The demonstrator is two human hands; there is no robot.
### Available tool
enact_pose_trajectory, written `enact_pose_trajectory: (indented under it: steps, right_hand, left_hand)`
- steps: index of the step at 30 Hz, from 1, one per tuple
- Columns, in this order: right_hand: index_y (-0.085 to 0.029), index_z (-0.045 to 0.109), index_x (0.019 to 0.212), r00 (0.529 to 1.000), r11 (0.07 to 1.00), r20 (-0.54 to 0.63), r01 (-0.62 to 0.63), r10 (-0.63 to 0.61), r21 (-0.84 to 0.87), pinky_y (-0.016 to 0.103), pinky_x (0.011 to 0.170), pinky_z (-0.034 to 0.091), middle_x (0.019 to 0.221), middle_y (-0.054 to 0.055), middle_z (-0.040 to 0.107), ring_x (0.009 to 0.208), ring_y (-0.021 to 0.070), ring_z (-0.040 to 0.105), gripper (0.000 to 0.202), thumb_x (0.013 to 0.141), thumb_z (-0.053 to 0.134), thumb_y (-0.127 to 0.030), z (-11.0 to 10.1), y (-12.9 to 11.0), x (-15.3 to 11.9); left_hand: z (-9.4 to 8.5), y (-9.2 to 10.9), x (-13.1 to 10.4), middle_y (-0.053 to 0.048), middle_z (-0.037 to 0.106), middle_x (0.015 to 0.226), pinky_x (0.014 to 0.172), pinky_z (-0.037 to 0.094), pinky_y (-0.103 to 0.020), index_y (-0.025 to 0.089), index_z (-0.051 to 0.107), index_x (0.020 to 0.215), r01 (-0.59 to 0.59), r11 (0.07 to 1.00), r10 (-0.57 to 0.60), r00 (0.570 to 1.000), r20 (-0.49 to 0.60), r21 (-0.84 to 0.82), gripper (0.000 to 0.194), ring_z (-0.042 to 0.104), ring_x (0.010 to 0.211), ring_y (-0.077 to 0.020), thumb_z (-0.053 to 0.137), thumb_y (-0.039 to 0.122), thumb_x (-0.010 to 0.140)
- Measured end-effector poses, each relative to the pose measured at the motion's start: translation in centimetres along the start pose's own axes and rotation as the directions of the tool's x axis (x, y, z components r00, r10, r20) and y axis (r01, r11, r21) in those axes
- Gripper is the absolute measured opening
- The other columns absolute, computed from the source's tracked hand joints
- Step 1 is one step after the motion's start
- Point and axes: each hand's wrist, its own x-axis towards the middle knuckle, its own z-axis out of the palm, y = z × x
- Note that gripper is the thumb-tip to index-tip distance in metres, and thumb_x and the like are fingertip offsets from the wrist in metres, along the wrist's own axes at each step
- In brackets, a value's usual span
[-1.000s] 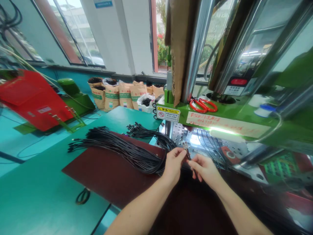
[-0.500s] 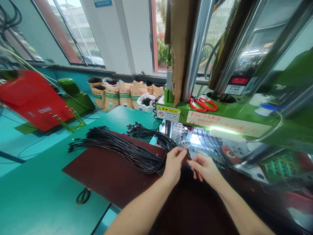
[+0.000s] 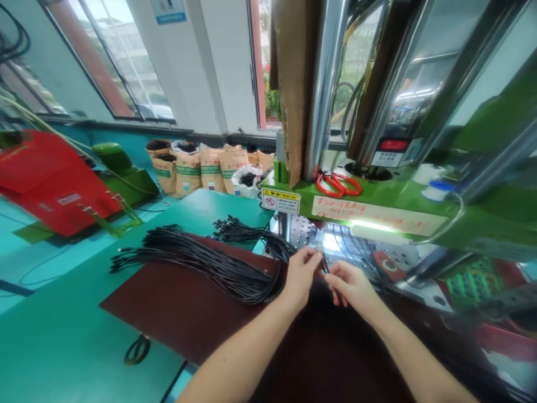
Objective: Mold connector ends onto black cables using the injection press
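Your left hand (image 3: 301, 275) and right hand (image 3: 351, 284) meet close together at the mat's (image 3: 188, 313) far right edge, just in front of the green machine (image 3: 377, 207). Both are pinched narrow on the same thin black wire (image 3: 324, 263), left thumb and fingers at its upper end, right fingers just below; its tip is too small to make out. The wire bundle (image 3: 201, 257) lies across the mat's far side, its loop end touching your left hand, its plug ends fanning out toward the table's (image 3: 62, 336) left edge. A second, smaller bundle (image 3: 247, 229) lies just behind it near the machine's base. Red scissors (image 3: 338, 183) rest on the machine's ledge, well above your hands.
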Motion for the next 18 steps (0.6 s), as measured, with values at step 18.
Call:
enact_pose_trajectory:
  steps: [18]
  right_hand:
    - [-0.017,0.041,0.066,0.986,0.976,0.102,-0.147,0.132,0.161,0.016,0.032,0.037,0.048,-0.004,0.056,0.040,0.0125,0.057,0.028,0.068,0.062,-0.035,-3.2,0.3,2.1]
  left_hand:
    - [2.3,-2.8,3.8,0.002,0.050,0.051,0.047,0.031,-0.020,0.011,0.057,0.059,0.077,0.997,-0.079,0.993,0.084,0.032,0.017,0.043,0.047,-0.0068,0.067,0.024,0.059]
